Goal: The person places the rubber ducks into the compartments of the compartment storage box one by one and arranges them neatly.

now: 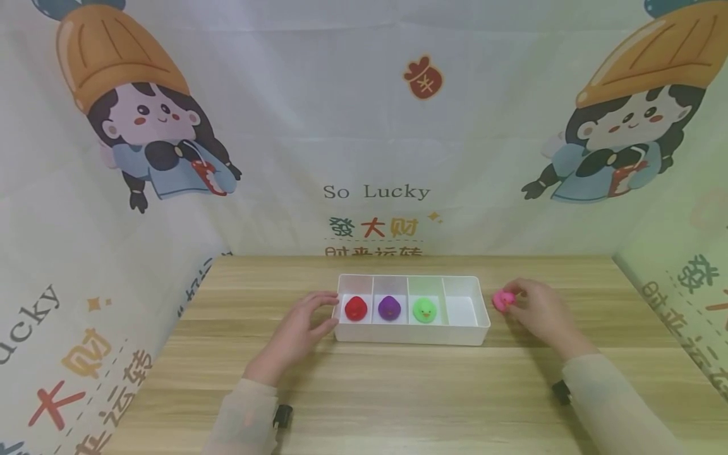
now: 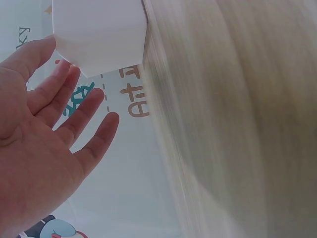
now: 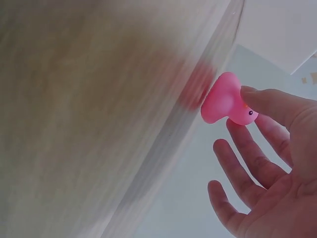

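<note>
A white four-compartment box (image 1: pixel 412 333) lies crosswise on the table. From left to right it holds a red rubber duck (image 1: pixel 356 308), a purple one and a green rubber duck (image 1: pixel 424 310), one to a compartment; the rightmost compartment has nothing in it. My left hand (image 1: pixel 301 325) is at the box's left end, thumb and fingertips right at the rim, its fingers extended in the left wrist view. To the right of the box, my right hand (image 1: pixel 540 309) pinches a pink rubber duck (image 3: pixel 223 101) between thumb and fingers, close over the table.
The wooden table (image 1: pixel 398 392) ends at a printed cloth backdrop (image 1: pixel 296 139) behind the box, and more cloth hangs at both sides. A small black device (image 1: pixel 282 416) is strapped at each wrist, over light sleeves.
</note>
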A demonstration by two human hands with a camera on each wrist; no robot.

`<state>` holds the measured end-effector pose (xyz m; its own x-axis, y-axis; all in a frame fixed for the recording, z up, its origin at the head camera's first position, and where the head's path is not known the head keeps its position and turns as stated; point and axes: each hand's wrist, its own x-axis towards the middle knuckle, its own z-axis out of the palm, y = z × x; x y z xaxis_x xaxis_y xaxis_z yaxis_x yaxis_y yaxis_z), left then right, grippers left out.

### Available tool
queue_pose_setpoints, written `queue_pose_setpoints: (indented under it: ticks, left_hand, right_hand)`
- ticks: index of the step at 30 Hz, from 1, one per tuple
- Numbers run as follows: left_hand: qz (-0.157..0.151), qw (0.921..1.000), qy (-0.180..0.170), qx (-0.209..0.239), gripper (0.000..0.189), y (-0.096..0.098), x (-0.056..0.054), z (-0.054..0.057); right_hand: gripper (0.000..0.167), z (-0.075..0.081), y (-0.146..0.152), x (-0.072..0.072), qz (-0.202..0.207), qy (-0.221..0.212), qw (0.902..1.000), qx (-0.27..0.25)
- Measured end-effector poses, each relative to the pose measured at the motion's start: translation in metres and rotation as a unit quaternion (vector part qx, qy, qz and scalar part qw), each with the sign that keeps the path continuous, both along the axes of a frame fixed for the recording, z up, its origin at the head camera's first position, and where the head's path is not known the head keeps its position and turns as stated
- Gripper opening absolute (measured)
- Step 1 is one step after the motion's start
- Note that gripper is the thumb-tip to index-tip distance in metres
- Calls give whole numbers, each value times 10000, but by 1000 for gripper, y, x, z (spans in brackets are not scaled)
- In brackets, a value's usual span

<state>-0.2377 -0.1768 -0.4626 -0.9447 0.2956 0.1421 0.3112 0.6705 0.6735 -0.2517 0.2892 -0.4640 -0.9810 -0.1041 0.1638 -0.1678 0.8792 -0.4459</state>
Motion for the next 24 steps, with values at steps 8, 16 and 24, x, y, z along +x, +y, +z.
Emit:
queue_pose_setpoints:
  ticks: [8,16,24]
  left_hand:
    - [-13,10000,7,-41,42,2,-1,0]
    - [-82,9999,87,-8,41,3,-2,-1]
    - [-67,9998,174,-7,39,2,0,0]
  right_hand:
    - [33,5,-1,4,50,69,9998,-175]
    - [30,15,-6,8,249,361,9986,-308]
    - [27,31,-18,8,409,782,9959,-181]
